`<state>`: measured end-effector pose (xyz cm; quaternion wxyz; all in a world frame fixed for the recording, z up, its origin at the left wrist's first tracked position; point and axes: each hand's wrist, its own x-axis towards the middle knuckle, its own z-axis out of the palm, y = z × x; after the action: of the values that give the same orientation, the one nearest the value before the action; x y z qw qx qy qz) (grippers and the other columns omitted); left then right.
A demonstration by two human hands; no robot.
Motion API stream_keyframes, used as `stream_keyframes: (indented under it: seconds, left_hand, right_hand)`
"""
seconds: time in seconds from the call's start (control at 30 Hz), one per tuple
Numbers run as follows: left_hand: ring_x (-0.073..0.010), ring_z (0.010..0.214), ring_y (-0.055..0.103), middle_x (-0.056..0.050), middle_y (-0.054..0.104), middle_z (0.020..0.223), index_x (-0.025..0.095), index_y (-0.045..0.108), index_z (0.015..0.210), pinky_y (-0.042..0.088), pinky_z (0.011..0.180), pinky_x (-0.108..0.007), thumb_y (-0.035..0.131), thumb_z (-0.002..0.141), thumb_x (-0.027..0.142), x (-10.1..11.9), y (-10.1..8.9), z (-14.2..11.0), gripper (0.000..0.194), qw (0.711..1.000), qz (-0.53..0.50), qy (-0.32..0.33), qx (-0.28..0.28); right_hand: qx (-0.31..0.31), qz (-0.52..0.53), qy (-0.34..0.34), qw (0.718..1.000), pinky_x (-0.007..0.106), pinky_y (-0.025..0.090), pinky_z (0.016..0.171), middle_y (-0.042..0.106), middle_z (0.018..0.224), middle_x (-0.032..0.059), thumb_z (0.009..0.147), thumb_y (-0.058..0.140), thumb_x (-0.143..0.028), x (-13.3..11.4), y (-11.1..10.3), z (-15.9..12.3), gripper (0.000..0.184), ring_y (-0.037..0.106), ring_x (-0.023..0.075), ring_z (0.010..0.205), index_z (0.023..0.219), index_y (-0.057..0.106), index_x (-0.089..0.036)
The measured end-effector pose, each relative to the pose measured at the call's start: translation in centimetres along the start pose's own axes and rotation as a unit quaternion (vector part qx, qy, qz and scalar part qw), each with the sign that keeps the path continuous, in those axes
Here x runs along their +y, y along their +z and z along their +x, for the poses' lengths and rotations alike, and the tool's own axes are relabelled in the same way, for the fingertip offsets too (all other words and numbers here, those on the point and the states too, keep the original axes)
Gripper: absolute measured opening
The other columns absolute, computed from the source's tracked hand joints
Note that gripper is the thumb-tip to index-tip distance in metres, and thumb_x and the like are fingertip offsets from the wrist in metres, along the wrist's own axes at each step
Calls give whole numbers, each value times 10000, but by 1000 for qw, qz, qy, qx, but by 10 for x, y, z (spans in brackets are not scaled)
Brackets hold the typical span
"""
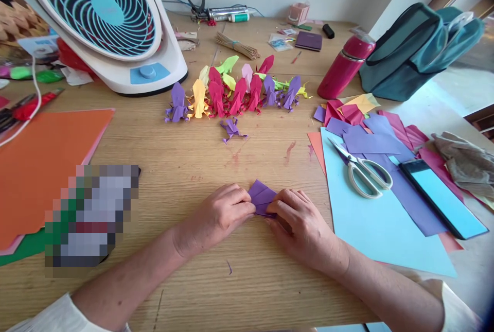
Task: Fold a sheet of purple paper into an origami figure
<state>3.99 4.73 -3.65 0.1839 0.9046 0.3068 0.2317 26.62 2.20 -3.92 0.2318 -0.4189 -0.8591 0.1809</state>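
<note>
A small folded piece of purple paper (262, 195) is between my two hands, low over the wooden table. My left hand (224, 213) pinches its left edge with thumb and fingers. On the other side, my right hand (299, 224) grips the right edge, its fingertips partly hidden under the palm. Crease lines cross the face of the paper. Beyond my hands lies a purple origami frog (231, 129), apart from a row of folded paper figures (237, 96) in red, yellow, purple and green.
A white fan (154, 72) stands back left, near orange paper sheets (42, 167). To the right, white-handled scissors (363, 170) and a phone (443, 199) lie over light blue paper (370, 224) and purple scraps. Behind them are a red bottle (343, 69) and a teal bag (405, 54).
</note>
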Motion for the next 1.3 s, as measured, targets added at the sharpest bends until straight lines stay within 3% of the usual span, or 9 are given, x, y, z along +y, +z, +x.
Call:
stream_keyframes:
  seconds: [0.27,0.53,0.87,1.03,1.17,1.3]
  left_hand:
    - [-167,901,594,-30,649,936,204,650,1102,484,805,-283,508,975,140,-1,-2,3,201,994,-88,-56,-17]
    - [-165,959,601,-29,641,1000,214,588,1169,480,847,-284,470,958,48,-3,-7,-2,293,992,-92,-73,-54]
    - [-134,1009,603,-38,617,1075,198,613,1127,479,880,-240,434,939,-2,-7,-15,-3,328,986,-132,-81,-54]
    - [-161,967,564,-39,635,994,186,642,1033,452,866,-289,457,961,61,-9,-15,-3,234,990,-103,-97,-21]
    - [-180,945,548,-38,637,984,199,656,990,433,871,-323,534,949,127,-8,-14,1,147,991,-77,-104,-33]
    - [-165,923,553,-25,638,975,202,644,969,418,861,-318,506,964,115,-8,-15,3,163,993,-69,-91,-41]
  right_hand:
    - [0,24,48,999,340,378,706,596,817,33,911,598,-192,1,-1,6,29,543,186,753,910,625,-201]
    - [-2,62,74,995,336,353,695,592,791,18,909,585,-177,4,1,8,50,529,179,732,878,604,-211]
    - [-9,58,89,994,320,352,698,565,785,-4,907,600,-165,3,2,10,65,505,152,715,858,580,-203]
    - [-16,58,94,994,317,340,700,559,789,-10,903,615,-158,3,1,11,70,495,151,720,866,575,-201]
    - [-13,60,91,994,311,343,702,552,785,-12,898,622,-152,4,2,10,69,493,146,711,870,577,-197]
    - [-10,61,89,994,312,345,702,556,786,-6,897,617,-150,4,2,11,63,498,150,715,870,582,-195]
